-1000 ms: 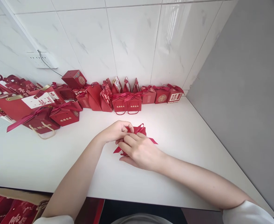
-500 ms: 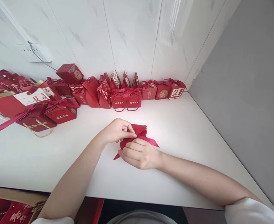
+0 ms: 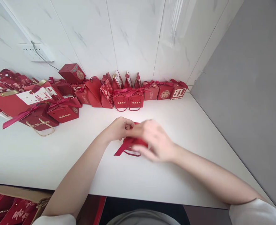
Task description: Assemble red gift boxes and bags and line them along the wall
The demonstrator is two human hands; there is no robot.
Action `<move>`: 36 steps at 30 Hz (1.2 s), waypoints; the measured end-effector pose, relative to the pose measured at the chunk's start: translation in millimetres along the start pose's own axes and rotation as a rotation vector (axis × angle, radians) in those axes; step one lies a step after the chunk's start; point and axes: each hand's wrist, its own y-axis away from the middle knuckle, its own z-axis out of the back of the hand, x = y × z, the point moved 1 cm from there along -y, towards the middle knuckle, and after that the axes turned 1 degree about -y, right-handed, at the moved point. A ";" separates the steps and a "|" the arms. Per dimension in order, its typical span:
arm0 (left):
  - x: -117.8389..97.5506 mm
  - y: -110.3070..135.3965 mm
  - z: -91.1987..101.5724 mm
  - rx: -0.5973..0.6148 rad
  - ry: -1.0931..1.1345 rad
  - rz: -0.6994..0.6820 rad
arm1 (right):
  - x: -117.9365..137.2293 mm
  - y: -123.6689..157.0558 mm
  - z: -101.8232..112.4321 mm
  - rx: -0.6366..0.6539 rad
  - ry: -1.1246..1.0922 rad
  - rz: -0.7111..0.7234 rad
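**Reader:** Where is the workpiece?

**Operator:** The small red box (image 3: pixel 140 142) stands on the white counter (image 3: pixel 109 178) directly in front of me, well apart from the row of gift boxes (image 3: pixel 128 100) near the wall. Its top is mostly under my hands.

**Reader:** State the condition of each hand.

**Operator:** My left hand (image 3: pixel 119 128) is at the far left side of the box top, fingers curled inward. The fingertips are covered, so I cannot tell whether they pinch the ribbon. My right hand (image 3: pixel 157 140) is over the right side, thumb apart from the fingers. It is blurred; I cannot tell whether those fingers grip anything.

**Reader:** What has just changed?

**Operator:** Half a second ago, my right hand was bunched low at the front of the box. It is now higher and further right, with the thumb away from the fingers. The cord handle (image 3: pixel 132 153) is exposed at the front, and the left ribbon tail (image 3: pixel 122 149) lies clear beside it. The right tail, visible earlier, is now hidden.

**Reader:** What does this mean for the work?

**Operator:** In my judgement, ribbon handling is incomplete. The ribbon's centre is covered, so the tie cannot be checked.
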 end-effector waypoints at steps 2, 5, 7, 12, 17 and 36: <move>1.1 0.2 1.1 0.009 -0.025 -0.002 | -12.6 -5.5 19.6 -0.036 -0.084 -0.357; 3.0 0.1 2.4 0.007 -0.067 0.000 | -39.8 -3.8 31.7 0.079 -0.193 -0.765; 3.6 0.3 2.7 -0.001 -0.091 -0.006 | -55.0 0.5 29.2 0.239 -0.338 -0.898; 3.5 1.2 1.9 -0.007 -0.115 -0.005 | -66.5 5.2 16.3 0.457 -0.716 -0.842; 1.4 2.1 1.9 -0.057 -0.166 -0.074 | -65.3 4.1 19.3 0.483 -0.810 -0.842; 2.8 2.0 1.6 -0.090 -0.191 -0.117 | -70.5 9.8 16.3 0.378 -0.928 -0.952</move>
